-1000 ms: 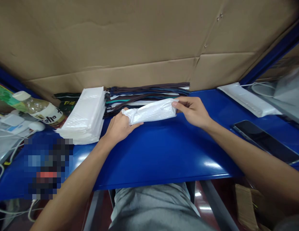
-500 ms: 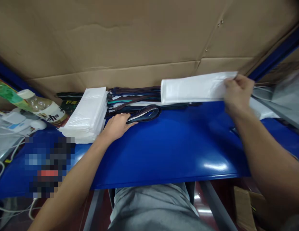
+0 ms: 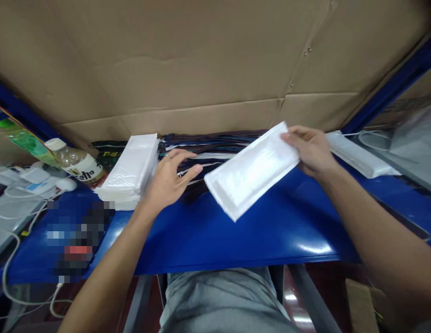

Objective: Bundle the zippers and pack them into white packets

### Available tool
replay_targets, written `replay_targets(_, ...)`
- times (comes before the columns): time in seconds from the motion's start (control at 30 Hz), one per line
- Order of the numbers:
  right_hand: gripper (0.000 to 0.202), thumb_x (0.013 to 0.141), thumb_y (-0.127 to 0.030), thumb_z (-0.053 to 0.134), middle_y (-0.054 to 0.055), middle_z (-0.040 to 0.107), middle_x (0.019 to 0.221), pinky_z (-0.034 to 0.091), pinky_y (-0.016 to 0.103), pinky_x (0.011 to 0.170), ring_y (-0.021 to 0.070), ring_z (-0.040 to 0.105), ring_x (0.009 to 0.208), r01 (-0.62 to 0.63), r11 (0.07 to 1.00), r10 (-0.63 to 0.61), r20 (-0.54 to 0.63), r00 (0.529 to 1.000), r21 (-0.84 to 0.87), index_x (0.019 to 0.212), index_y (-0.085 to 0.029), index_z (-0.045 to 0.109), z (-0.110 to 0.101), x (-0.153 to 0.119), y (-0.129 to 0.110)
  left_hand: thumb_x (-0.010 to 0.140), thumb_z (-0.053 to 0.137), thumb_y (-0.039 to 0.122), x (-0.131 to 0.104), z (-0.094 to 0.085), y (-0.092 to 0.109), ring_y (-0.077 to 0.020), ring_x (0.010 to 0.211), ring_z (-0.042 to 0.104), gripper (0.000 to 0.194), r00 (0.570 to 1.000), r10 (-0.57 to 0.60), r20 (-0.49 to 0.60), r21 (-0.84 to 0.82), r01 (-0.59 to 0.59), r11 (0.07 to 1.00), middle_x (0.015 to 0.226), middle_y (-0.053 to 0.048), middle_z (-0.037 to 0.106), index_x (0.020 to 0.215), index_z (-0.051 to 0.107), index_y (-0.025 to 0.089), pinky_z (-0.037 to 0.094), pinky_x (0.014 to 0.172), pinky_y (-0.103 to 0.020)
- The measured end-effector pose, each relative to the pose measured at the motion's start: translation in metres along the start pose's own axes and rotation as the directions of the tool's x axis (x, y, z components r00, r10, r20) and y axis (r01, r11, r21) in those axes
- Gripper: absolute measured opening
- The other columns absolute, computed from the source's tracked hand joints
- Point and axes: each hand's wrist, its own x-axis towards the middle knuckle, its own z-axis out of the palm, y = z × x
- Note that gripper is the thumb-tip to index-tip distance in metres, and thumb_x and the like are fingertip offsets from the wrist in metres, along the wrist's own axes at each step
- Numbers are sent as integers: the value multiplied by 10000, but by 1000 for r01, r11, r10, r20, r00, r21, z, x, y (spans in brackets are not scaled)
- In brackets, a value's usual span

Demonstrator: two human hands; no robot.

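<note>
My right hand (image 3: 310, 148) grips the upper right corner of a white padded envelope (image 3: 253, 171), tilted above the blue table (image 3: 218, 240). My left hand (image 3: 171, 178) is open, thumb and fingers apart, over the near edge of the dark straps (image 3: 215, 148) laid along the back. Beside it on the left stands a stack of white envelopes (image 3: 132, 162). The looped strap bundle is mostly hidden behind my left hand and the envelope.
At the left are a bottle (image 3: 76, 159), a green packet (image 3: 31, 143), white chargers with cables (image 3: 41, 180) and a pixelated dark object (image 3: 83, 236). A white package (image 3: 361, 155) lies at the right. Cardboard (image 3: 201, 60) lines the back.
The envelope in my right hand has moved left and nearer, and now hangs tilted down to the left. My left hand has let go of the looped straps and opened.
</note>
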Motion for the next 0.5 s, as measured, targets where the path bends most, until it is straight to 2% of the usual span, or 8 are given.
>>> replay_targets(0.03,322,833,-486,925,75,787,906,538,337,596,184,682,679,-43,999,41,74,996,19,999,-249,783,14,-9,-5,1100,589,577,-1,1,12,-276,1192,729,487,998,-28,56,-120,34,992,1328,-125,761,1387,719,205,603,1028,-427)
replay_targets(0.1,360,825,-516,942,47,783,844,549,316,562,185,699,653,-75,997,69,188,980,25,1036,-262,799,39,-24,-13,1072,642,555,-5,5,34,-250,1009,776,511,972,-59,226,-242,115,964,1192,-105,812,1442,693,206,635,876,-381)
replay_targets(0.17,378,866,-561,906,38,781,826,555,309,542,193,710,653,-63,997,51,229,972,47,1096,-280,802,54,-33,-19,1035,705,494,-7,5,47,-246,917,783,468,936,-33,349,-280,138,950,1106,-81,833,1417,719,223,636,807,-373)
replay_targets(0.2,388,897,-583,872,45,792,860,567,315,552,198,720,670,-62,995,42,234,971,80,1132,-284,798,57,-35,-20,1033,702,464,-7,1,48,-249,911,785,410,929,-16,370,-293,133,947,1094,-73,838,1365,752,230,637,802,-377)
replay_targets(0.27,414,956,-613,797,74,820,979,609,351,614,214,744,722,-75,984,33,246,969,163,1203,-282,777,54,-32,-21,1036,678,451,-6,-19,40,-259,950,788,330,946,-36,321,-278,131,952,1140,-70,843,1247,809,233,640,823,-391)
replay_targets(0.37,397,991,-602,744,100,828,1063,629,390,674,227,755,736,-91,976,39,250,967,198,1202,-266,758,39,-21,-14,993,709,496,-2,-73,3,-264,965,781,405,969,-225,99,-48,231,972,1194,-85,843,1264,816,215,635,824,-399)
replay_targets(0.47,332,998,-571,739,87,817,975,598,371,622,213,718,674,-89,984,59,196,979,152,1109,-260,775,27,-13,-4,985,682,547,1,-129,-48,-279,980,766,520,904,-411,-117,176,426,887,1182,-105,839,1351,781,191,594,806,-400)
replay_targets(0.5,327,998,-572,739,86,813,958,591,369,610,211,710,662,-94,986,67,191,979,140,1087,-260,780,27,-12,-1,986,667,574,2,-142,-66,-285,951,758,559,882,-455,-122,247,471,847,1114,-102,839,1382,767,193,576,819,-415)
